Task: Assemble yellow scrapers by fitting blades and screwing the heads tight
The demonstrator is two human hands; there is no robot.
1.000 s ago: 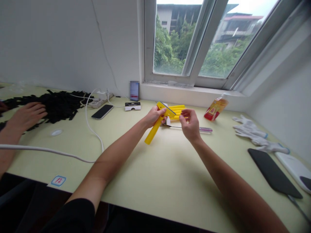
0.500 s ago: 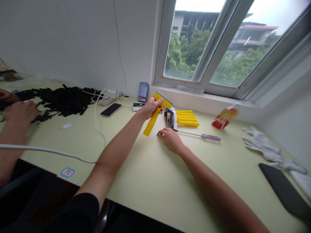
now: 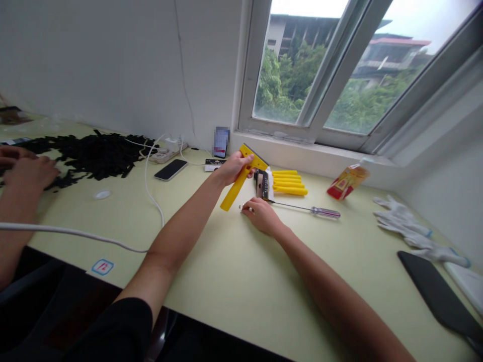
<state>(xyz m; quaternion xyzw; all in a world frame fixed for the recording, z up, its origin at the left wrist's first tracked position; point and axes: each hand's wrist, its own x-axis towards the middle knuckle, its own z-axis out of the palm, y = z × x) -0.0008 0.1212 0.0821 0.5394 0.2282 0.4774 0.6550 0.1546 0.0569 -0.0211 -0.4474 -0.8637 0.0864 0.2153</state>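
Note:
My left hand is closed around a yellow scraper, its wide head up and its handle slanting down to the left above the table. Low on the tabletop, my right hand has its thumb and fingers pinched together. Small shiny bits, perhaps screws, show at its fingertips; what the fingers grip is too small to make out. Just beyond it lie several yellow scrapers in a row, with a black-and-white packaging card at their heads. A screwdriver with a clear purplish handle lies right of my right hand.
At the left are a heap of black strips, another person's hands, a phone and a white cable. A red-and-yellow pouch, white gloves and a dark flat object occupy the right.
The whole view has shifted slightly. My right hand's fingertips have moved a little, and small shiny bits show more plainly beside them. My left hand keeps the scraper in nearly the same pose.

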